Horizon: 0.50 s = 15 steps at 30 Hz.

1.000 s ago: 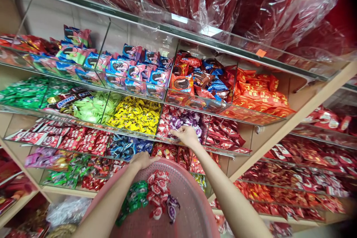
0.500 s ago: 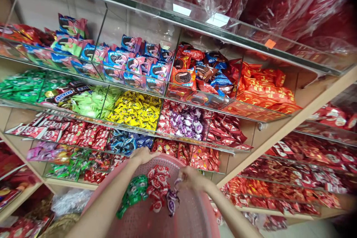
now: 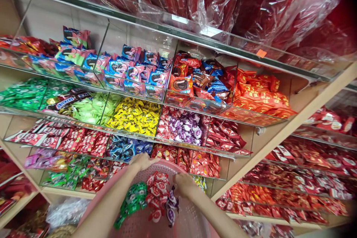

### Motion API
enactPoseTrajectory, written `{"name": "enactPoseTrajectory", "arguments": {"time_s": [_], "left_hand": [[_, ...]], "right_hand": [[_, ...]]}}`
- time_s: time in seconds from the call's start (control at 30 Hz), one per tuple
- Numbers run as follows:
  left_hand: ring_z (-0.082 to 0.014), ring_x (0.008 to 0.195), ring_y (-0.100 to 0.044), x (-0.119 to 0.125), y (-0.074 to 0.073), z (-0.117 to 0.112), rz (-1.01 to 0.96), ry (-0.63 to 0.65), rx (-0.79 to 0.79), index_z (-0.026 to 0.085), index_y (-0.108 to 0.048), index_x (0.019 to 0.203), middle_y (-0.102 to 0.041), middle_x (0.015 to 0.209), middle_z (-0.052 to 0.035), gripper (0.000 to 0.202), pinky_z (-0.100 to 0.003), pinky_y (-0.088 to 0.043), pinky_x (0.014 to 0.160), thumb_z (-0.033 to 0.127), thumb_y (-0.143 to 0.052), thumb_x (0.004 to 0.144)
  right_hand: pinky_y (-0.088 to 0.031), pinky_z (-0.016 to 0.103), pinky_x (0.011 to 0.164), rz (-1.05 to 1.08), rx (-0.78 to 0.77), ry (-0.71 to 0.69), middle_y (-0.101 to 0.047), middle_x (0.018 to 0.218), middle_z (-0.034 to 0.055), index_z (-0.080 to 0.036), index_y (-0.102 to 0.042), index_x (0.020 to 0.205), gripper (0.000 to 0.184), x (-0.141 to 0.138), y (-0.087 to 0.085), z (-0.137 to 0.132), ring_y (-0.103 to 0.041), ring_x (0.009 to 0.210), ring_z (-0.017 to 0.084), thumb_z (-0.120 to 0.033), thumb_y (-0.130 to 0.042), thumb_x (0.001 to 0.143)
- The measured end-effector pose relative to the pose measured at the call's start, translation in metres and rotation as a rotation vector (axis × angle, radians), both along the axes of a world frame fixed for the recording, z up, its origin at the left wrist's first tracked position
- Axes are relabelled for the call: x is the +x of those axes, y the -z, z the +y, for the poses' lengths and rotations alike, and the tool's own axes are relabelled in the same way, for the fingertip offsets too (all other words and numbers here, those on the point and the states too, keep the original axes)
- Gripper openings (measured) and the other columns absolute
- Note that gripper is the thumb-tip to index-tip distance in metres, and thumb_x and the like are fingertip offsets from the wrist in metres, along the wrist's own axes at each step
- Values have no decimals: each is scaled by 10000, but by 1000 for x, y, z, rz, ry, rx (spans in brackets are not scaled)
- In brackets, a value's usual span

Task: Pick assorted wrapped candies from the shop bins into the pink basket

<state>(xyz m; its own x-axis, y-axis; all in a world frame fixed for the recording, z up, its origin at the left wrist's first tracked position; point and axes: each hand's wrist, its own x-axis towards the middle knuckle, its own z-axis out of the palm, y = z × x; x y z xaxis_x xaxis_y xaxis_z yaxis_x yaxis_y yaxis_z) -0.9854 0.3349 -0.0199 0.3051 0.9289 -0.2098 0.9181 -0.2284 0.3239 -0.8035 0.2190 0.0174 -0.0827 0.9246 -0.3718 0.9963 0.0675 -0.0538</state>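
"SNICKERS" reads clearly on a dark bar (image 3: 65, 99), mid-left of frame; orange packs (image 3: 259, 91), right of ctr, show 旺. White lettering on red packs (image 3: 85, 140), lower left, is too small to read. Pink basket (image 3: 191, 217), perforated w/ round rim, is bottom ctr — shiny green sweets (image 3: 135, 195), red-and-white sweets (image 3: 158, 193) & purple-and-white sweets (image 3: 172, 208) inside. L hand (image 3: 142, 161) grips its far rim; R hand (image 3: 184, 185), fingers curled, is just beside the purple ones — can't tell if it's holding any.
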Motion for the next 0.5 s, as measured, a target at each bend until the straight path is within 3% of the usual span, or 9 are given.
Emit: {"name": "enactPoseTrajectory", "arguments": {"time_s": [0.13,0.27,0.37,0.5], "left_hand": [[-337,935,-603,1,2,1,0,6,7,174,-694,791,-677,965,-171,790,-402,-456,770,795,-236,620],[-344,947,-598,1,3,2,-2,8,3,165,-692,804,-674,971,-177,803,-413,-451,785,796,-230,620],[-345,946,-597,0,5,3,-4,9,5,165,-689,820,-673,976,-175,806,-423,-450,788,794,-225,623],[-341,965,-590,-1,5,4,-5,4,-3,159,-683,870,-663,1005,-178,810,-412,-447,805,789,-241,621]], "right_hand": [[-414,238,660,154,151,-35,-672,861,69,-170,-663,816,163,11,-62,12,-606,813,189,-250,-608,686],[-381,215,595,328,481,7,-644,702,16,-191,-623,737,248,19,-121,39,-579,660,130,-402,-500,781],[-391,253,632,213,715,227,-647,785,52,-193,-614,801,291,15,-142,64,-589,744,173,-451,-482,787],[-419,320,696,95,688,408,-634,924,140,-160,-618,900,468,3,-144,91,-593,872,244,-575,-446,769]]}}
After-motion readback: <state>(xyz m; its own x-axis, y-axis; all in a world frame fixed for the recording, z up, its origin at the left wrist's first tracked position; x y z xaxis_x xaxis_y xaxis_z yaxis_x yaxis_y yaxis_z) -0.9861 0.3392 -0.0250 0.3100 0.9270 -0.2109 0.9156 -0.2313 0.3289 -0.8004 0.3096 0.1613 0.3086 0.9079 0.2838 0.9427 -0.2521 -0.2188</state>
